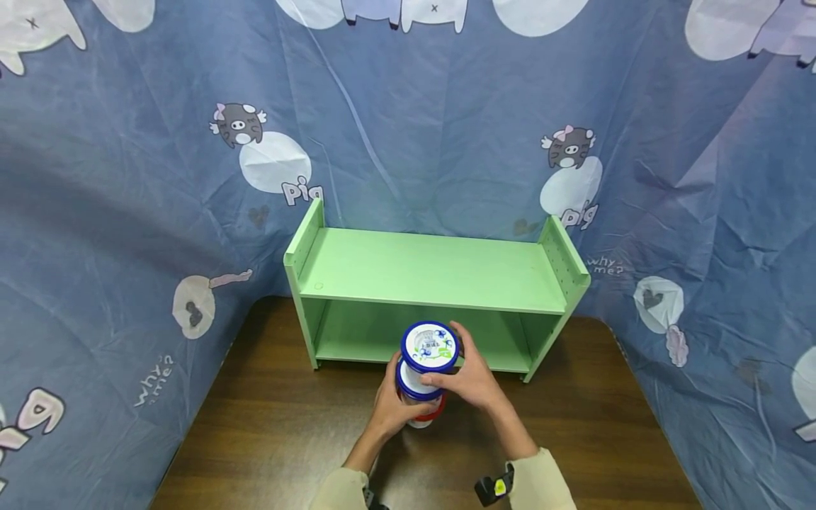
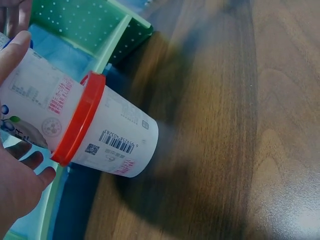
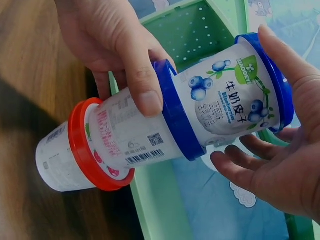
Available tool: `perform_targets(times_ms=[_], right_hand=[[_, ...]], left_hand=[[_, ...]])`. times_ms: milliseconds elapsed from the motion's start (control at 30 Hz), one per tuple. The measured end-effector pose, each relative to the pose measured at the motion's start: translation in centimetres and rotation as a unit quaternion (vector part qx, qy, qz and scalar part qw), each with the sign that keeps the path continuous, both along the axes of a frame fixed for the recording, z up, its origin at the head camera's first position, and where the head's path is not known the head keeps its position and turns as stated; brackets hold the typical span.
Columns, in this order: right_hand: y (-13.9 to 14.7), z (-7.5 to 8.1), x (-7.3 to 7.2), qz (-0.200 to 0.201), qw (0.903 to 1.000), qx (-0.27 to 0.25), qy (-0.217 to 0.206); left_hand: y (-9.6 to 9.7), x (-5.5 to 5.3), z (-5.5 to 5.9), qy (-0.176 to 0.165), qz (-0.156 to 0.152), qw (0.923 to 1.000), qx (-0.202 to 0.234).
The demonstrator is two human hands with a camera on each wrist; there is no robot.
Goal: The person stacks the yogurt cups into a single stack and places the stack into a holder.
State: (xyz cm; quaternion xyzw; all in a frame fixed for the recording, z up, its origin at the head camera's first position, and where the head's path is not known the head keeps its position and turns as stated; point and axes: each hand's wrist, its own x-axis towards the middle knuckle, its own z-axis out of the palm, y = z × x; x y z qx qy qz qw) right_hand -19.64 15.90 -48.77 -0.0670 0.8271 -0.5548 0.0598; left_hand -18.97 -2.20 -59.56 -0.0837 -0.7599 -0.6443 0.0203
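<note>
stacking seemed under way: left hand (image 1: 390, 407) clasped middle tub (image 3: 125, 137), right hand (image 1: 474, 379) gripped top tub (image 3: 225, 95), above bottom tub (image 3: 55, 162); the next move probably called for level release.

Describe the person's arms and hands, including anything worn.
The left sleeve and right sleeve are pale beige. The left hand and right hand are ungloved. A black device with a yellow marking sits by the right sleeve; a dark device, partly cut off, by the left.
</note>
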Motion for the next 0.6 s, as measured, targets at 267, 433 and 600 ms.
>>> perform_targets(times_ms=[267,433,600], right_hand=[[1.2,0.2,0.2,-0.004,0.9999,-0.009,0.006],[2.2,0.1,0.2,-0.010,0.9999,-0.008,0.010],[3.1,0.1,0.2,-0.028,0.9995,-0.008,0.015]], left_hand=[[0.0,0.1,0.0,0.004,0.005,1.0000,0.004],[0.0,0.2,-0.2,0.006,0.009,0.9999,0.013],[0.0,0.2,-0.3,0.005,0.006,1.0000,-0.001]])
